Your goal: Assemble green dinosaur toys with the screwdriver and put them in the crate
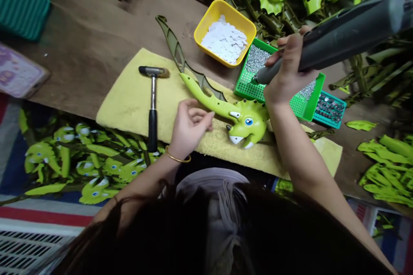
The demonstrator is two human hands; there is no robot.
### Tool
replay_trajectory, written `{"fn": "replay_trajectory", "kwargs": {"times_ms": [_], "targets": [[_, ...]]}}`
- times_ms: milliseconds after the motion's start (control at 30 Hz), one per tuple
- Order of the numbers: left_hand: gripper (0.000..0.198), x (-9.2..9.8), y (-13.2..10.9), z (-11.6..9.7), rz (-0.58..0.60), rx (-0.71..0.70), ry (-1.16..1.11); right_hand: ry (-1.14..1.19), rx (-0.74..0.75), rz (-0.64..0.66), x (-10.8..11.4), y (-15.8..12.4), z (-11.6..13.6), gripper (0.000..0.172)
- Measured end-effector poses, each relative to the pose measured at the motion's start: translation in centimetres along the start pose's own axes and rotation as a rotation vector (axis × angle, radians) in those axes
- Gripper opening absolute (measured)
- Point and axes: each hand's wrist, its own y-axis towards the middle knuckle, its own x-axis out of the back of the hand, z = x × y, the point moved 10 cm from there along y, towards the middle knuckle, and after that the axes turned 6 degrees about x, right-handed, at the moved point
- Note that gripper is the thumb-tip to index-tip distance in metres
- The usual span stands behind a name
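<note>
Our right hand (pixel 287 68) grips a grey power tool (pixel 342 36) above a green tray (pixel 311 103). Our loosely curled, empty left hand (pixel 189 129) sits just beside a green toy dinosaur (pixel 248 122), lying on a yellow pad (pixel 125 107) on the table (pixel 80 73).

Head-worn view, facing forward-down, close over bench (pixel 80 64), bottom seemingly blocked by hair (pixel 155 236)

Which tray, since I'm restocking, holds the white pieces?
The square yellow tray alone holds flat white pieces; the green perforated tray holds small silvery bits, and the small teal tray holds darker ones.
</note>
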Motion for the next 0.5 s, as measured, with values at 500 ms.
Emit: {"fn": "replay_trajectory", "kwargs": {"times_ms": [500], "targets": [[0.045, -1.0, 3.5, -0.5, 0.074, 0.09, -0.343, 0.004, -0.05, 0.102, -0.2, -0.4, -0.3, 0.042]]}}
